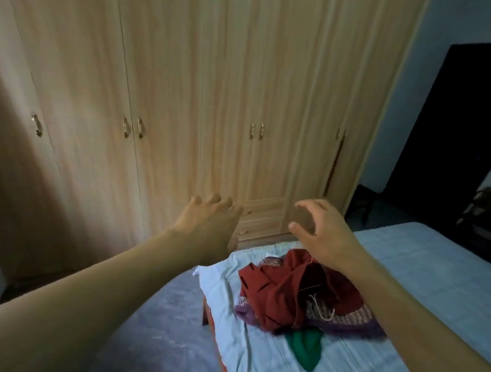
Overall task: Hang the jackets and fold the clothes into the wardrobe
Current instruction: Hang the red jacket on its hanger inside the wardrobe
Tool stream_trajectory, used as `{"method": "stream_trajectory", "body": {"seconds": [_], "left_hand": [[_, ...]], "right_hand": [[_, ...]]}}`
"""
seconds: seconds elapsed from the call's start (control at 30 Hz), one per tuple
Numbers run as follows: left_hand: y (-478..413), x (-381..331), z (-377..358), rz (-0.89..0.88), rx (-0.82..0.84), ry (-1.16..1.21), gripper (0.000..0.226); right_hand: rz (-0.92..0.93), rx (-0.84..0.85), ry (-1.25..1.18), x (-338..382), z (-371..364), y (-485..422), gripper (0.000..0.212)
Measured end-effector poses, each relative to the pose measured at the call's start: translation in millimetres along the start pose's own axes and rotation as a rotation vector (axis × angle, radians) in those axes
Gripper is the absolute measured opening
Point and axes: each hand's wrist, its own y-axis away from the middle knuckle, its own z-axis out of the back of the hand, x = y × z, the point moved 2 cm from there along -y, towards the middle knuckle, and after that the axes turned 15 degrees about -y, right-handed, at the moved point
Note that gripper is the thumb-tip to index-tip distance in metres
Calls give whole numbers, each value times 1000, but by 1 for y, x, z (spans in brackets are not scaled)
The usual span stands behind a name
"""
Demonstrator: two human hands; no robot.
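Wardrobe: pale wood, a row of tall doors with small metal handles, standing past the foot of the bed. Pile of clothes: unfolded, heaped on the bed's light blue sheet near its corner; red garment on top, purple knit beneath, green piece sticking out at the near side. Left hand: stretched toward the wardrobe, fingers relaxed and empty. Right hand: above the pile, fingers loosely curved, gripping nothing.
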Motion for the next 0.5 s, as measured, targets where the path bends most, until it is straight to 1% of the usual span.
{"method": "stream_trajectory", "body": {"seconds": [0.07,0.2,0.33,0.5], "left_hand": [[-21,22,-14,4,-41,79,49],[-58,47,-54,-53,-27,180,50],[-87,47,-91,-123,19,239,52],[-134,39,-118,-221,-14,273,55]], "right_hand": [[-46,-24,25,0,-9,-17,46],[-127,-55,89,-6,-27,-43,46],[-221,-90,79,-24,-44,-48,46],[-326,-124,98,-65,-52,-65,43]]}}
